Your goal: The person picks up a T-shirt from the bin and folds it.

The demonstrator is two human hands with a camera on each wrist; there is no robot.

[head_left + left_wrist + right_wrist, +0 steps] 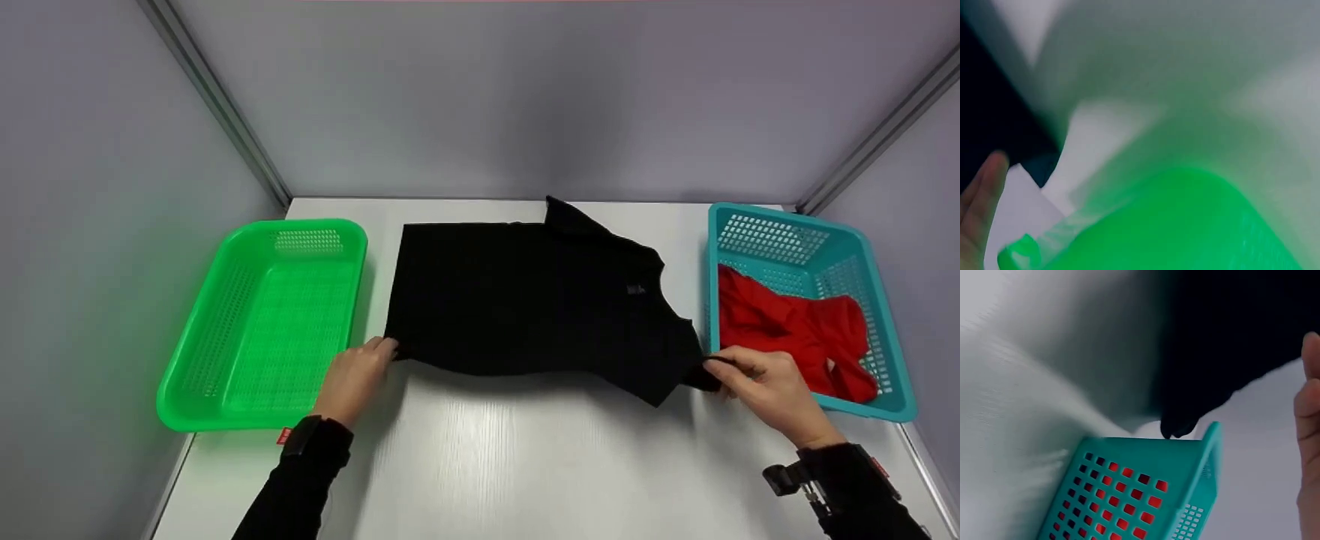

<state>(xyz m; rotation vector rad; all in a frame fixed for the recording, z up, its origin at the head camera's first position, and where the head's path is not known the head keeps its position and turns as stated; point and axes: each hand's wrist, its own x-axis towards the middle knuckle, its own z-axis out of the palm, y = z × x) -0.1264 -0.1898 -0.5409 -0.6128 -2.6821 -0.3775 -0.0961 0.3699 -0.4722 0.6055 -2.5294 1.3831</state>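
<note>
Far left: green basket (292, 322), set near the side wall on the white table (480, 465). Small red tag (285, 436) just off its near edge, by the left cuff.

Next, left hand (356, 381), beside the basket's right rim. Fingers clamped on the near hem corner of a black shirt (517, 300); thumb hidden from above.

Shirt lies mid-table between the two baskets, hem to the left, neck to the right. Near edge bowed, with a shadow beneath. Far sleeve points toward the back wall (480, 97). Small pale mark (636, 289) near the neckline, too small to read.

Right of that, right hand (776, 390), well apart from the left. Thumb and fingers pinch the end of the near sleeve, by the blue basket's (714, 285) near left corner.

Far right: rumpled red cloth (817, 322) inside the blue basket, showing through its holes in the right wrist view.
</note>
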